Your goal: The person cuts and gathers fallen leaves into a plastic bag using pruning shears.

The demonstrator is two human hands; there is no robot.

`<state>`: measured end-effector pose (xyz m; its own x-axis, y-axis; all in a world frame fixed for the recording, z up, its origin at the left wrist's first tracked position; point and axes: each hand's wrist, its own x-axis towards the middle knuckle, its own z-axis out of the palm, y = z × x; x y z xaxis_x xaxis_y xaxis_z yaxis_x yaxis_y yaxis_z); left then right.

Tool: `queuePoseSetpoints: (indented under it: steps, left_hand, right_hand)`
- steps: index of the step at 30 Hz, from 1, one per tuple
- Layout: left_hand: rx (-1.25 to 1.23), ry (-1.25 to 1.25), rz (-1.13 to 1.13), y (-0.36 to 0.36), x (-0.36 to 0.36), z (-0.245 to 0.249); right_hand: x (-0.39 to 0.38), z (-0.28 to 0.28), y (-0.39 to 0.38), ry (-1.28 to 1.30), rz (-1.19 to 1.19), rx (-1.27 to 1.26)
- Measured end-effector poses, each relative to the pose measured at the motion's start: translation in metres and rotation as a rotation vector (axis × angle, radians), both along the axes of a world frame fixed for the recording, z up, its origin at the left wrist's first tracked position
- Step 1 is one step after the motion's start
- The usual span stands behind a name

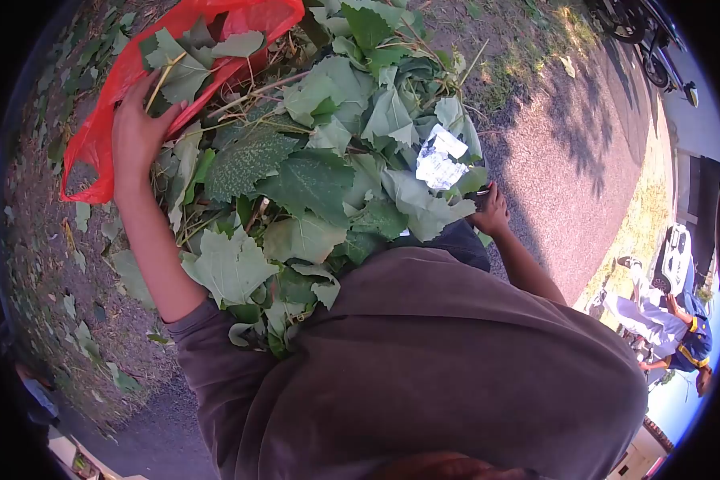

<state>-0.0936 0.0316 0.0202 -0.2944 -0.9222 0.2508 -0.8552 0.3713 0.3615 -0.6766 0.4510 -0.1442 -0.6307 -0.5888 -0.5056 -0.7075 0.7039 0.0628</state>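
A big heap of large green leaves (312, 184) with twigs is held in front of my brown-shirted chest. My left hand (136, 128) grips the edge of a red plastic bag (216, 32) at the heap's upper left, its fingers pressing on leaves and a stem there. My right hand (492, 210) holds the heap's right side, its fingers partly hidden under the leaves. A crumpled piece of white paper (440, 158) lies on top of the leaves near the right hand.
Bare dirt strewn with fallen leaves (80, 264) lies to the left. A paved path (568, 160) runs on the right. A parked motorbike (644, 32) stands at the top right. A person in blue (680, 336) and a white car (674, 256) are at the far right.
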Motion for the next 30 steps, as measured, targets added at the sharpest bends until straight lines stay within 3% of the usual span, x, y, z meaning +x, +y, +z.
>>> queuePoseSetpoints:
  steps: [6, 11, 15, 17, 18, 21, 24, 27, 29, 30]
  left_hand:
    - [0.145, 0.045, 0.113, 0.000, 0.009, -0.006]
    - [0.172, 0.063, 0.117, -0.008, 0.017, -0.027]
    - [0.156, 0.056, 0.075, -0.021, 0.028, -0.040]
    - [0.166, 0.056, 0.079, -0.023, 0.032, -0.045]
    - [0.158, 0.057, 0.067, -0.024, 0.033, -0.046]
    - [0.177, 0.063, 0.056, -0.026, 0.030, -0.050]
    - [0.168, 0.066, 0.067, -0.025, 0.034, -0.049]
    - [0.141, 0.171, 0.033, -0.026, 0.040, -0.058]
    - [0.190, 0.078, 0.081, -0.022, 0.035, -0.050]
    - [0.165, 0.082, 0.043, -0.023, 0.037, -0.052]
  right_hand:
    - [-0.007, 0.013, -0.023, -0.028, -0.044, 0.032]
    - [-0.024, 0.023, 0.027, 0.095, -0.017, -0.338]
    - [0.005, 0.024, 0.096, -0.015, -0.057, -0.263]
    - [0.017, 0.004, 0.134, -0.091, 0.236, -0.194]
    - [0.023, 0.002, 0.139, -0.084, 0.236, -0.192]
    - [0.038, 0.001, 0.134, -0.025, 0.126, -0.325]
    - [0.059, 0.018, 0.111, -0.136, 0.033, -0.509]
    - [0.061, 0.016, 0.117, -0.261, -0.043, -0.330]
    - [0.063, 0.023, 0.114, -0.227, -0.034, -0.362]
    - [0.058, 0.024, 0.110, -0.341, 0.042, -0.349]
